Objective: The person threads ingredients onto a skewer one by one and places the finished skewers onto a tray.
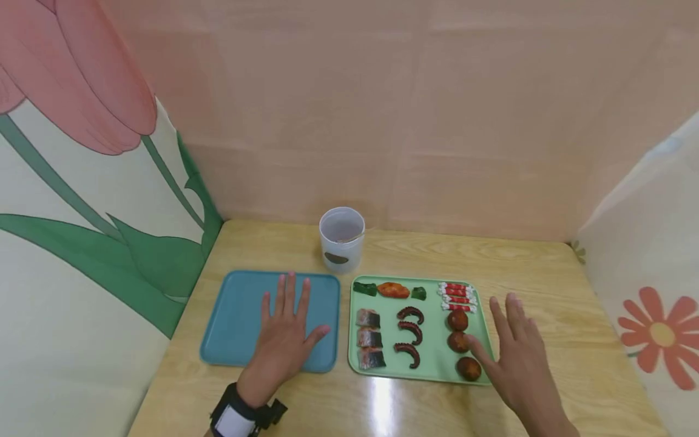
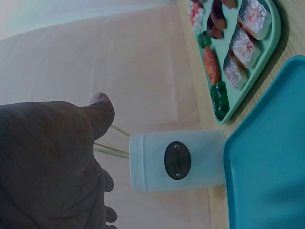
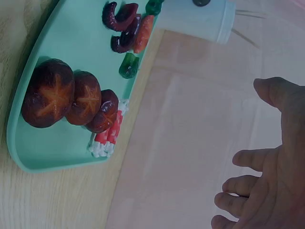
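We see L hand (image 1: 284, 337) open, fingers spread, above blue tray (image 1: 235, 315), which lies nr L edge of desk (image 1: 524, 267). R hand (image 1: 519, 358) also open, thumb apart from fingers, in the air by R edge of green tray (image 1: 435, 349); in head view its thumb overlaps mid. one of 3 mushrooms (image 1: 457, 342), but R wrist view shows us a gap. Mushrooms run along that edge to near R corner; red-white sticks (image 1: 457, 300) sit at far R corner. We note 3 tentacles (image 1: 417, 332) mid-tray, 3 fish pcs (image 1: 369, 337) along L edge, 1 orange pc (image 1: 393, 290) btwn 2 green pcs (image 1: 364, 289) along far edge. White cup (image 1: 342, 258) w/ thin rods (image 2: 114, 152) stands nr desk's far edge, btwn trays' far corners.
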A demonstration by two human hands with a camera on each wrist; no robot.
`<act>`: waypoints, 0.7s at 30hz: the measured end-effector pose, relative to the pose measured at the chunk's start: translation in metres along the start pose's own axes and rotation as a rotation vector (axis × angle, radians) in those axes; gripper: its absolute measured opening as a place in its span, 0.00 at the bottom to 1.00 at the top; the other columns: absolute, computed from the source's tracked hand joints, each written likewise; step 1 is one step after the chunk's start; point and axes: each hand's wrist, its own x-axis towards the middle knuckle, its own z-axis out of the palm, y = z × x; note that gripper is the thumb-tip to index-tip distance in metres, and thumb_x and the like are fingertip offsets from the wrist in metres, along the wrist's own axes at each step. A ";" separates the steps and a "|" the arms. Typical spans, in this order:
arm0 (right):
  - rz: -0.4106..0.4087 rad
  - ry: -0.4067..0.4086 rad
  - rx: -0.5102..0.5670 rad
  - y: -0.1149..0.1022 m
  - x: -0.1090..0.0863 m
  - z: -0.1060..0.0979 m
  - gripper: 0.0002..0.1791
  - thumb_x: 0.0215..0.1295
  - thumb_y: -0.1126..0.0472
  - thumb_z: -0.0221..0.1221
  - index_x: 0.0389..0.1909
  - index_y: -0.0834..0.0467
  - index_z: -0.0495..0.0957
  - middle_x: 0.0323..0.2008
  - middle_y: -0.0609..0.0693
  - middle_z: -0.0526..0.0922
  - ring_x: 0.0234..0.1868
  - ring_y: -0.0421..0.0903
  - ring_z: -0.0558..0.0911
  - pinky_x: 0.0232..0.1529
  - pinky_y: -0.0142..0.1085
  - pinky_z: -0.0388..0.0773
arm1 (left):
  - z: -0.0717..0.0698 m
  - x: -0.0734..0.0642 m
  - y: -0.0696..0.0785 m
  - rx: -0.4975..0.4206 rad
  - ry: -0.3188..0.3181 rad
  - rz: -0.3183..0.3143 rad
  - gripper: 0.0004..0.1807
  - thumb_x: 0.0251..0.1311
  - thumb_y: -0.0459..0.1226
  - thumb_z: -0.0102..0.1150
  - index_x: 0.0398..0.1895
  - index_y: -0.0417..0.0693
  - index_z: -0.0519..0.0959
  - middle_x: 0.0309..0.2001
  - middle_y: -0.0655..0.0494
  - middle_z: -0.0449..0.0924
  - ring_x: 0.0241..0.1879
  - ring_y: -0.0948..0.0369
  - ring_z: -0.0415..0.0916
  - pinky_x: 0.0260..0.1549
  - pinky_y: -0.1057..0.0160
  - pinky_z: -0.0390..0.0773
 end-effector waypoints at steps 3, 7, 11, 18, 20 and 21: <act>0.005 0.009 0.027 -0.001 0.000 0.004 0.48 0.72 0.43 0.60 0.81 0.61 0.48 0.82 0.67 0.42 0.83 0.63 0.43 0.81 0.57 0.33 | 0.002 0.000 0.001 -0.002 0.003 0.007 0.51 0.72 0.66 0.40 0.84 0.49 0.34 0.82 0.42 0.18 0.83 0.44 0.22 0.77 0.33 0.40; -0.004 0.080 0.131 -0.019 0.012 0.008 0.41 0.70 0.51 0.64 0.76 0.64 0.60 0.76 0.69 0.60 0.75 0.68 0.61 0.73 0.64 0.56 | 0.002 -0.001 0.003 0.000 0.056 0.030 0.51 0.72 0.63 0.46 0.84 0.47 0.37 0.83 0.39 0.24 0.83 0.43 0.27 0.76 0.33 0.44; -0.074 0.179 0.268 -0.056 0.043 0.011 0.26 0.67 0.62 0.67 0.64 0.63 0.75 0.59 0.61 0.80 0.58 0.59 0.80 0.57 0.47 0.78 | 0.000 -0.006 0.004 0.025 0.166 0.063 0.51 0.71 0.61 0.51 0.83 0.44 0.41 0.84 0.40 0.34 0.83 0.43 0.36 0.74 0.32 0.52; -0.286 0.222 0.493 -0.124 0.107 0.030 0.19 0.63 0.65 0.69 0.55 0.59 0.82 0.51 0.53 0.87 0.50 0.52 0.88 0.52 0.35 0.83 | -0.005 -0.019 0.006 -0.005 0.126 0.058 0.50 0.73 0.62 0.47 0.84 0.46 0.39 0.84 0.44 0.35 0.84 0.45 0.35 0.75 0.33 0.49; -0.318 0.200 0.537 -0.137 0.123 0.038 0.19 0.64 0.65 0.69 0.55 0.59 0.82 0.53 0.54 0.86 0.51 0.53 0.88 0.53 0.41 0.84 | -0.003 -0.025 0.005 -0.014 0.098 0.049 0.50 0.73 0.62 0.46 0.84 0.46 0.39 0.84 0.44 0.35 0.84 0.45 0.34 0.76 0.33 0.49; -0.324 0.187 0.558 -0.142 0.131 0.042 0.19 0.65 0.65 0.68 0.56 0.60 0.81 0.53 0.55 0.85 0.52 0.54 0.88 0.53 0.43 0.84 | -0.002 -0.028 0.005 -0.016 0.089 0.046 0.50 0.73 0.63 0.46 0.84 0.46 0.39 0.84 0.44 0.35 0.84 0.45 0.34 0.76 0.33 0.49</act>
